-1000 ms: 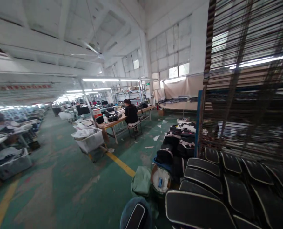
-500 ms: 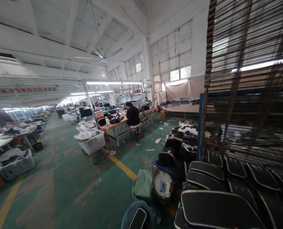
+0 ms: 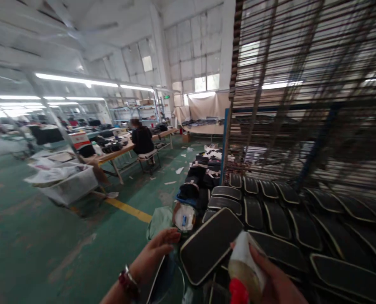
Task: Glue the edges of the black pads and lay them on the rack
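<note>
My right hand (image 3: 265, 270) is wrapped round a whitish squeeze bottle (image 3: 245, 261) with a red part at its lower end. The bottle's narrow end points up beside a black panel (image 3: 211, 245) with pale edging, which lies tilted near the middle. Left of that panel, my left hand (image 3: 164, 245) has its fingers stretched out and holds nothing; whether it touches the panel is unclear. Below my left hand, partly hidden, is another dark panel (image 3: 167, 280) with a light rim. Rows of similar black panels (image 3: 276, 217) lie on the right.
A slatted metal rack (image 3: 301, 97) rises at the right. Black bundles (image 3: 196, 175), a green bag (image 3: 159, 219) and a round container (image 3: 175, 215) stand on the floor ahead. At the left are a white bin (image 3: 70, 185) and a worktable (image 3: 127, 147) with a seated person (image 3: 142, 139).
Both hands have come into view, the right one with the bottle. The view has turned right, and the room's contents appear further left. The tilted black panel now shows between my hands.
</note>
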Available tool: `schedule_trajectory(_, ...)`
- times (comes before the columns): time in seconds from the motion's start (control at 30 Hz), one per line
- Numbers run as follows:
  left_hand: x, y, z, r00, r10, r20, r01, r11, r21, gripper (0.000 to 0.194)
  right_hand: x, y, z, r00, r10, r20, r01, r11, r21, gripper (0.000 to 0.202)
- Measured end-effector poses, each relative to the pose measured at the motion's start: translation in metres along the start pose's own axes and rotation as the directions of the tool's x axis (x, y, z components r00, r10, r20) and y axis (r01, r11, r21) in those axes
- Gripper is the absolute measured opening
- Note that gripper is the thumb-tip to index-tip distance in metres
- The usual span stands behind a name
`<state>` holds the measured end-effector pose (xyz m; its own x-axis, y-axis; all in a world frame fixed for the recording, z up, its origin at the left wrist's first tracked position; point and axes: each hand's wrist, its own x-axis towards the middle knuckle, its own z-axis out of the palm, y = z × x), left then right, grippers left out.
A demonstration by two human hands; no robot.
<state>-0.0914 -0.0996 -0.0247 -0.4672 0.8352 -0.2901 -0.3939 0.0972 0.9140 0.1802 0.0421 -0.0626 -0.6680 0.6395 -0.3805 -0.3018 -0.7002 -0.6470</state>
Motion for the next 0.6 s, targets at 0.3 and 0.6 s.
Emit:
schedule_trajectory(0.3, 0.034, 0.027, 0.080, 0.882, -0.330, 0.337, 0.257, 0.935, 0.244, 0.030, -0.016, -0.010, 0.030, 0.991, 0.073, 0.112, -0.093, 0.979, 0.183, 0.043)
schedule_trajectory(0.6, 0.016, 0.025, 0.066, 0.823, -0.337, 0.457, 0.260, 0.939, 0.224, 0.033, -0.037, -0.060, -0.006, 0.905, -0.386, -0.178, 0.410, 0.904, 0.126, 0.040)
